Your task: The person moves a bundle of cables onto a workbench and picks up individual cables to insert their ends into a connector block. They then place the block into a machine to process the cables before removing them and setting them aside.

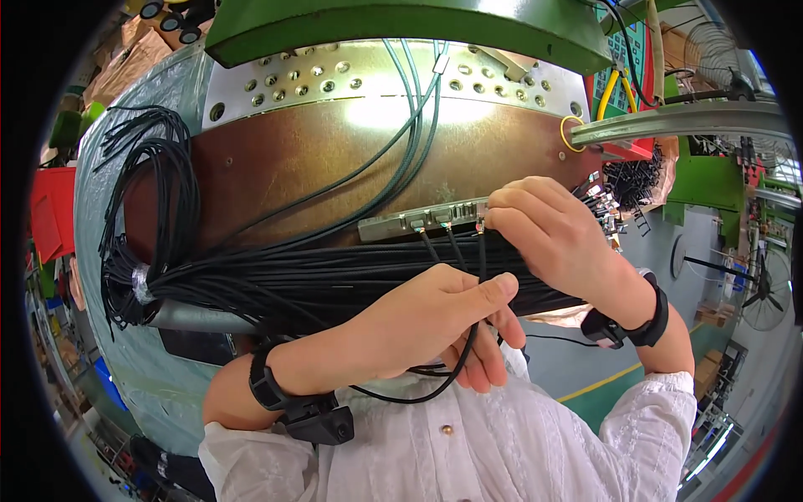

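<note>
A narrow metal fixture bar (393, 226) with slots lies along the bench's near edge. Small connectors on black cable ends sit in it; one stripped cable end (480, 226) is beside my right fingertips. My right hand (552, 234) is closed in a pinch at the bar's right part, and its fingers hide what they grip. Below it, my left hand (452, 314) has a black cable (458, 368) running between thumb and curled fingers. That cable rises toward the bar and loops down in front of my shirt.
A thick bundle of black cables (335, 272) spans the near edge, tied by a silvery band (142, 284) at left. Behind stand a perforated metal plate (293, 79) and a green machine part (401, 25). A metal rail (669, 123) and yellow-handled pliers (617, 88) are at right.
</note>
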`<state>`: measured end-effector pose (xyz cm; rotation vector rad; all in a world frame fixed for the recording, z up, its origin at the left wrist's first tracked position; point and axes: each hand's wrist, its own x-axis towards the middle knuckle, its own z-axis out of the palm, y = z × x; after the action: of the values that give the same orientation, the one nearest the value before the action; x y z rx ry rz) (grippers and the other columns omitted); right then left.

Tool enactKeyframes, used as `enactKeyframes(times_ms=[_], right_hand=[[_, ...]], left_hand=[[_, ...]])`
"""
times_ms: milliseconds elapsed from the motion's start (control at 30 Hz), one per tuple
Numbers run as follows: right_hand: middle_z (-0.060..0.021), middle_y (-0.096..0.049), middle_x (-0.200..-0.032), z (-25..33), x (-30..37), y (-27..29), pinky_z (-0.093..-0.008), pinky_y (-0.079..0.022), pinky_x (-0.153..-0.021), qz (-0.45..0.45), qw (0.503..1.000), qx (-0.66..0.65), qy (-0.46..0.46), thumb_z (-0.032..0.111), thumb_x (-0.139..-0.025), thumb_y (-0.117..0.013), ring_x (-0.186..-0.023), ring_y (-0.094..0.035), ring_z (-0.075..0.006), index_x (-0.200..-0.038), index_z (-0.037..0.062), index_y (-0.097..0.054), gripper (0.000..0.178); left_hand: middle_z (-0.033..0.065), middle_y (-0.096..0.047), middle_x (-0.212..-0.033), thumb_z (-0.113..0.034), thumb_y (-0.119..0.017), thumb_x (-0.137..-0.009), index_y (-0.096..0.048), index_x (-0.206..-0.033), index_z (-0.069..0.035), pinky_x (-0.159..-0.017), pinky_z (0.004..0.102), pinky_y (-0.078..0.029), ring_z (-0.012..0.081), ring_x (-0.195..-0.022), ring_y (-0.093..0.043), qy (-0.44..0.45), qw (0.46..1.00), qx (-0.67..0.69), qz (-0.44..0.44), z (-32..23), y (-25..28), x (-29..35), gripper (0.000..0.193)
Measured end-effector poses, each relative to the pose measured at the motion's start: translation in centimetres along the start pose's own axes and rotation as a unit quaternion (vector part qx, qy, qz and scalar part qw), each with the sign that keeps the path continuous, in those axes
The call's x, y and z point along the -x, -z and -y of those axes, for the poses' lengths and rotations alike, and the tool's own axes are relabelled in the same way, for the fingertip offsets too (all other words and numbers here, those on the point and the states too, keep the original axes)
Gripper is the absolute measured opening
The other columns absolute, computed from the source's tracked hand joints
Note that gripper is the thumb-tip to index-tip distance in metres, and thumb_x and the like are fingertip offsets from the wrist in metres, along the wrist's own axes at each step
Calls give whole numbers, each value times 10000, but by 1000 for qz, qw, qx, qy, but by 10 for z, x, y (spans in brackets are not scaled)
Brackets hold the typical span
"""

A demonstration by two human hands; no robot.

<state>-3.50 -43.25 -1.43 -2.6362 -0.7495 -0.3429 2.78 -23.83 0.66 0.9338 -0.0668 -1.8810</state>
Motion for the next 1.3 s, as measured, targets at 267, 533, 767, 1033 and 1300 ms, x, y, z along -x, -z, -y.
enactKeyframes(times_ms=[267, 533, 767, 1033, 1300], right_hand=[[-116, -593, -878, 7, 4, 12, -288, -501, -696, -62, 994, -29, -82, -46, -681, -641, -776, -602, -254, -820, 0, -546, 175], [-115, -604, -902, -4, 23, -10, -280, -485, -675, -44, 960, -144, -234, -77, -712, -654, -776, -600, -244, -827, 0, -528, 186], [-96, -600, -941, -2, 11, -8, -281, -469, -648, 9, 965, -110, -237, -63, -734, -635, -798, -591, -230, -823, 4, -528, 155], [-81, -599, -941, -30, 9, 13, -265, -463, -656, 15, 903, -284, -321, -4, -811, -568, -768, -586, -183, -925, 5, -576, 114], [-20, -555, -660, -121, -67, 0, -259, -396, -507, -107, 948, -36, -298, 209, -902, -513, -559, -481, -109, -829, 18, -579, 214]], left_hand=[[156, -664, -776, -355, -415, -957, -575, -1028, 84, -579, 250, -497, 183, -643, -639, -77, 966, -245, -2, -15, -18, 23, 472], [91, -651, -962, -268, -447, -928, -588, -1061, 48, -778, 234, -456, 116, -875, -597, -300, 835, -318, -336, -25, 44, 36, 371], [138, -603, -1070, -183, -406, -936, -499, -1180, 19, -843, 335, -464, 249, -936, -592, -589, 593, -510, -205, -92, 169, -38, 330], [140, -619, -798, -229, -393, -953, -517, -1054, 49, -701, 263, -496, 201, -707, -620, -267, 955, 65, 116, -69, 129, -3, 321], [44, -519, -676, -225, -436, -949, -552, -1016, 43, -475, 222, -354, 101, -533, -455, -319, 908, 111, -248, -99, 62, -26, 300]])
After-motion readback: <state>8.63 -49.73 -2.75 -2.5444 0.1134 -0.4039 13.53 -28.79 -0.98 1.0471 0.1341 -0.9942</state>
